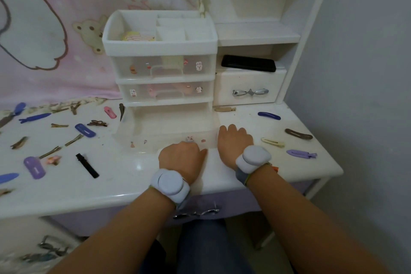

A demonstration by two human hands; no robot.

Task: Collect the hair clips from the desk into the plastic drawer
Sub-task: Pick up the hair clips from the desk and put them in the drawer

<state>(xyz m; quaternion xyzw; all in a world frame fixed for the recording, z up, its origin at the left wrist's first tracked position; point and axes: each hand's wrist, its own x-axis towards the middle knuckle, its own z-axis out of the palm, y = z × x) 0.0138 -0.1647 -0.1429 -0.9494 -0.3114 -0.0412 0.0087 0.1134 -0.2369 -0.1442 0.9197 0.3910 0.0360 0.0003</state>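
Spanning most of the frame, one white desk [124, 187] has a three-drawer plastic organizer [161, 60] at 12 o'clock. The bottom plastic drawer [164, 128] is pulled out onto the desktop, nothing visible inside. Two hands are at its front: the left hand [181, 158] curled on the handle, the right hand [234, 142] at the right corner, fingers bent together. Hair clips [85, 130] are loose on the desk: roughly sixteen over at 9 o'clock, five at 3 o'clock.
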